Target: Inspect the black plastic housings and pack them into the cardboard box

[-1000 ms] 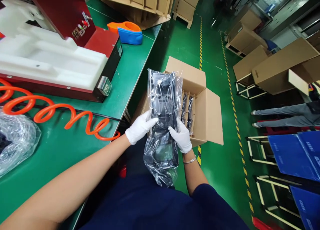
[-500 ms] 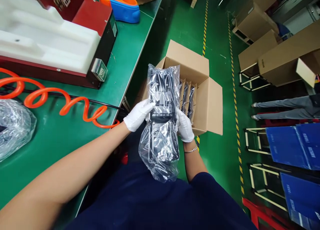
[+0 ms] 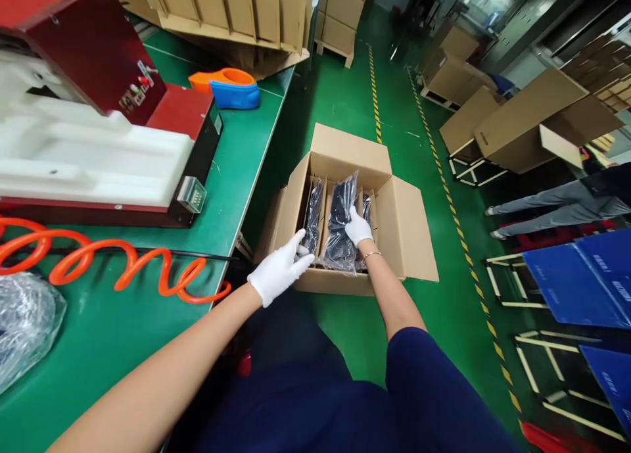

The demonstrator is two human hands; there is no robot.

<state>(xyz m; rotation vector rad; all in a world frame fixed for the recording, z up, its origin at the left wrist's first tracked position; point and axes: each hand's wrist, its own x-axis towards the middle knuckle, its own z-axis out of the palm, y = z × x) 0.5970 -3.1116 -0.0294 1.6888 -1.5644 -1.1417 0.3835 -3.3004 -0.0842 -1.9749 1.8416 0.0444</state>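
A green counter (image 3: 148, 348) fills the left of the view, carrying a red machine (image 3: 187, 111) with a white moulded fixture (image 3: 98, 157) on it, a coiled orange hose (image 3: 123, 269), a crumpled clear bag (image 3: 24, 321) at the near left edge and an orange-and-blue tape dispenser (image 3: 227, 88) at the far end. On the green floor just beside the counter stands an open cardboard box (image 3: 409, 229), its flaps spread and its inside split by upright cardboard dividers into narrow slots.

The bagged black part (image 3: 340, 233) stands in a middle slot of the box, long axis running from the near wall of the box toward the far wall and tilted up, its far end raised above the dividers and its near end low, with loose plastic bunched at the near wall. Another bagged part (image 3: 313, 216) sits in the slot to its left.

The right hand (image 3: 358, 228), in a white glove, lies on the upper right edge of the bagged black part, grip closed lightly on the plastic. The left hand (image 3: 280, 269), also gloved, hovers at the near left corner of the box, fingers spread and open, its fingertips close to the neighbouring bag; whether they touch it cannot be told.
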